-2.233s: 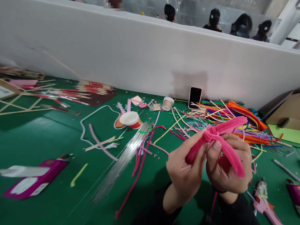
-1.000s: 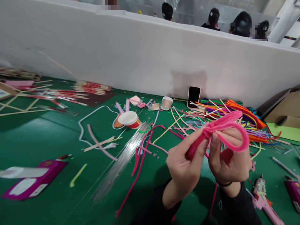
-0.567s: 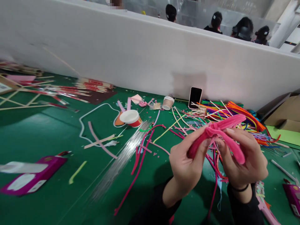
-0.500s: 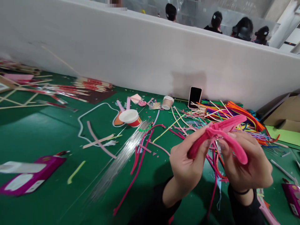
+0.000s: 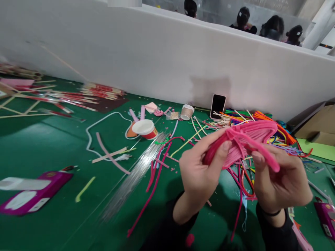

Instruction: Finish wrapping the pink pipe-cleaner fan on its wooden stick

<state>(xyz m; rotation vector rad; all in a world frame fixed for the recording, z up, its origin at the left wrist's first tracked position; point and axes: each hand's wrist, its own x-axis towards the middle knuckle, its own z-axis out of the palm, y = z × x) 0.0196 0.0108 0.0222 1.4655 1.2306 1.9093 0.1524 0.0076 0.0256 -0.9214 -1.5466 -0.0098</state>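
Observation:
Above the table I hold a bright pink bundle of bent pipe cleaners [image 5: 239, 148], its strands lying side by side in flat loops. My left hand [image 5: 200, 170] is closed around its left end, thumb pressed along the near side. A loose pink strand [image 5: 261, 151] sticks out to the lower right from the bundle's tied-looking middle. My right hand [image 5: 284, 179] pinches this strand between thumb and fingers, which partly hide the grip. Below the hands lie more pink pipe cleaners [image 5: 240, 209] and a red-handled tool [image 5: 244, 186], partly covered.
Many coloured pipe cleaners [image 5: 261, 118] are heaped at the back right by a phone [image 5: 218, 106]. A paper cup [image 5: 145, 129], thin clear rods [image 5: 138, 172] and a purple packet [image 5: 39, 191] lie leftward. Bundled sticks [image 5: 102, 91] sit at the back, before a white partition [image 5: 157, 55].
My hands have drawn slightly apart, the left moving left and the right moving right. The pink bundle has turned, so its parallel strands show more between the hands.

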